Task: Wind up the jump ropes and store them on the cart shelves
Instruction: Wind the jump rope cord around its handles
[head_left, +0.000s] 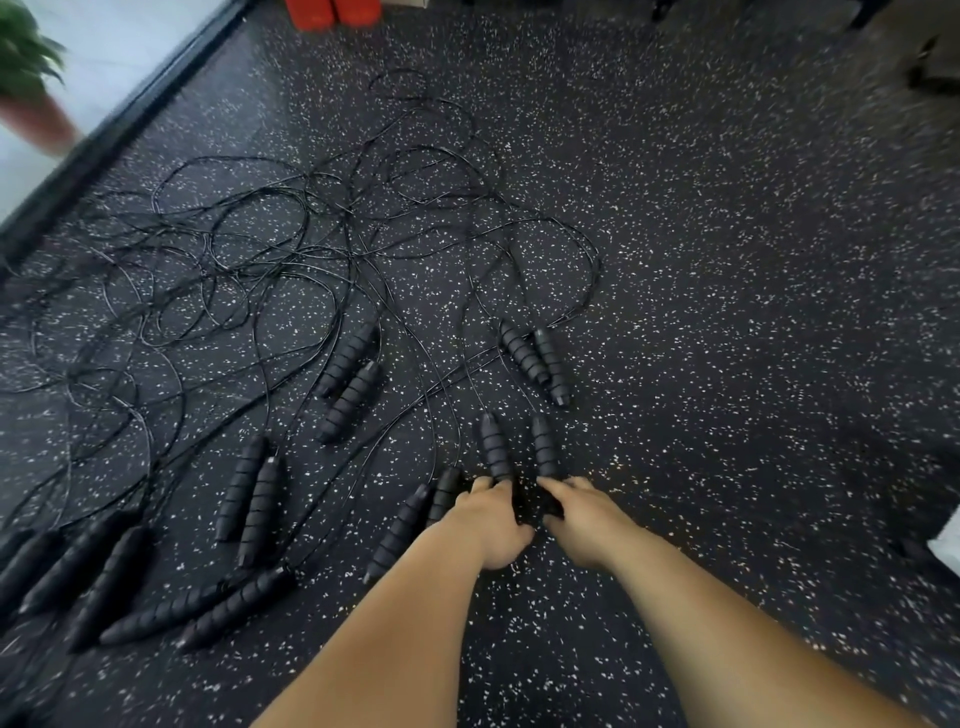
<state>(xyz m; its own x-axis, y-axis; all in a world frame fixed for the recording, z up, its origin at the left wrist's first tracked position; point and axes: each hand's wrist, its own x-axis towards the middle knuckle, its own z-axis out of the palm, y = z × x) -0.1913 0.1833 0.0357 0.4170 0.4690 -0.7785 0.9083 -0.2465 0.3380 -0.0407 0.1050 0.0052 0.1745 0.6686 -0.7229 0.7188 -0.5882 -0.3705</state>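
Both bare arms reach forward and down to a dark rubber floor (727, 260) with white speckles. The left hand (491, 525) has its fingers curled around the near end of one black ribbed handle (494, 447), and the right hand (584, 519) closes in the same way on the near end of a second handle (543, 447) just beside the first. These two handles lie almost parallel and point away from the person, and a thin black cord leaves the far tip of each one.

The other jump ropes (291, 270) lie loose on the floor to the left and ahead, and their thin cords cross each other in a wide tangle of loops. Their handles rest in pairs: one pair (537, 364) ahead of the hands, one pair (348, 379) further left, another pair (252, 499) nearer on the left, and one pair (415, 519) touching the left wrist side. More handles (104, 577) lie in a group at the lower left edge, blurred.

At the upper left a potted plant (31, 78) stands on a pale floor beyond a dark border strip (135, 109). Two orange-red objects (337, 11) are at the top edge; I cannot tell what they are. No cart is in view
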